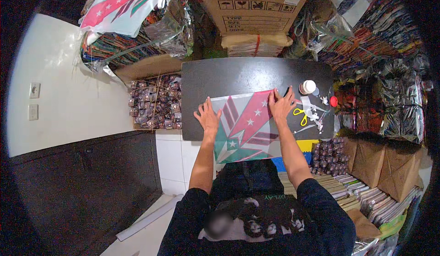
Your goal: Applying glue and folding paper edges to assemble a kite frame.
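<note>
A thin, pale sheet (250,123) with red and green shapes and white stars lies on the dark table (215,79), its near end hanging over the front edge. My left hand (208,117) rests at the sheet's left side with fingers spread. At its far right corner, my right hand (282,104) lies with fingers apart, the fingertips at the sheet's edge. Just right of that hand are yellow-handled scissors (300,116). A small jar with a white cap (308,87) stands beyond them.
White scraps (313,115) and a red lid (333,101) lie at the table's right. A box of small wrapped items (156,102) adjoins the left side. Behind stand a large carton (256,13) and bundled stacks (137,45). More bundles (398,102) crowd the right.
</note>
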Demonstrator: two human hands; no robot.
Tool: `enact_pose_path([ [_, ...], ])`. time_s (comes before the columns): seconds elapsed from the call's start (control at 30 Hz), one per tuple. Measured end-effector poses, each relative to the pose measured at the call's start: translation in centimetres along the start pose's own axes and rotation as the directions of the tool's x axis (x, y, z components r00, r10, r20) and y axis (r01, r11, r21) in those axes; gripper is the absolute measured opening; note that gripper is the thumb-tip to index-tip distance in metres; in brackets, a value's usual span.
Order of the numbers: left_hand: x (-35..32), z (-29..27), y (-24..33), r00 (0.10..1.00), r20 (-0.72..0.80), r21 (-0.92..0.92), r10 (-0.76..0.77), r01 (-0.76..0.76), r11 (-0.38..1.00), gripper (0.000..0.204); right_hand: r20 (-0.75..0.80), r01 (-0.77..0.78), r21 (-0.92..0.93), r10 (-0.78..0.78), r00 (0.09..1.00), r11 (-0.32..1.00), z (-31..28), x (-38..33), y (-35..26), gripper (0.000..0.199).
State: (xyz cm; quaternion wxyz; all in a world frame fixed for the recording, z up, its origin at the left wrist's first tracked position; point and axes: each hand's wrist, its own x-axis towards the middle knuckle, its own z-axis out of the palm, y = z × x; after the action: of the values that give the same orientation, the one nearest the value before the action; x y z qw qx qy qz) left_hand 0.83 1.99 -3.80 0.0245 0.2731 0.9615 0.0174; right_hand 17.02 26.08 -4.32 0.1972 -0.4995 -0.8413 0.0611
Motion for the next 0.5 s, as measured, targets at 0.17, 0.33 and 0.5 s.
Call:
enact_pose_path([
  [0.17,-0.2,0.5,0.5,0.998,-0.041,-0.041,-0.051,0.049,0.998,0.084,0.018,-0.004,-0.02,0.004,1.0,1.0,0.0,0.0,0.1,0.029],
  [0.33,-0.2,1.0,0.2,0.998,-0.046,-0.05,-0.034,0.031,0.998,0.086,0.0,-0.007,-0.019,0.007,1.0,1.0,0.2,-0.2,0.1,0.028],
  [0.5,-0.5,1.6,0.3,0.999,-0.05,0.021,-0.009,0.01,1.0,0.086,-0.005,-0.009,-0.016,0.009,1.0,1.0,0.3,-0.2,0.1,0.028],
])
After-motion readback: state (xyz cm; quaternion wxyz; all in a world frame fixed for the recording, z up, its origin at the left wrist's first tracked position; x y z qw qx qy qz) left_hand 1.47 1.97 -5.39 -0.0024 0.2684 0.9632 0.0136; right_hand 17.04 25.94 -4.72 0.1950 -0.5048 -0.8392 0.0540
